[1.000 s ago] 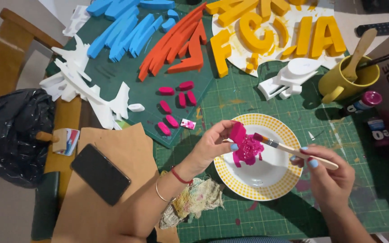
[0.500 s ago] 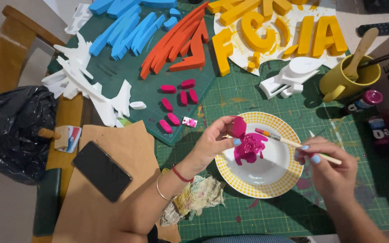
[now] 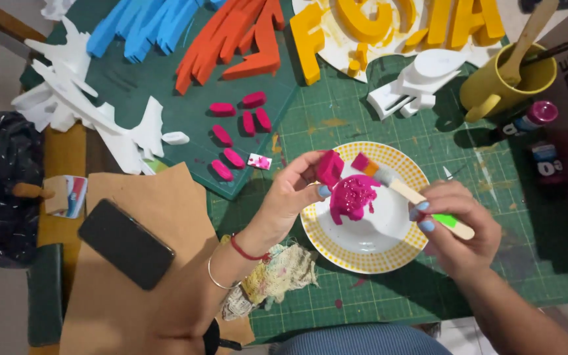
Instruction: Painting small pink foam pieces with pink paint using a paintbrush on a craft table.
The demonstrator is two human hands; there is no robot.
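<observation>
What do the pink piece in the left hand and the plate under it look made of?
Pink piece: probably foam, thick blocky cut edges, matte, wet paint on it. Plate: glossy white with a yellow patterned rim, ceramic or melamine, unclear which.

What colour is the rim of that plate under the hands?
The plate is white with a yellow dotted rim, seen clearly in the head view.

both forearms are bare, with no sleeves. the left hand (image 3: pixel 290 197) has a red cord and a thin metal bangle at its wrist. the nails on both it and the right hand (image 3: pixel 458 227) are painted light blue.
</observation>
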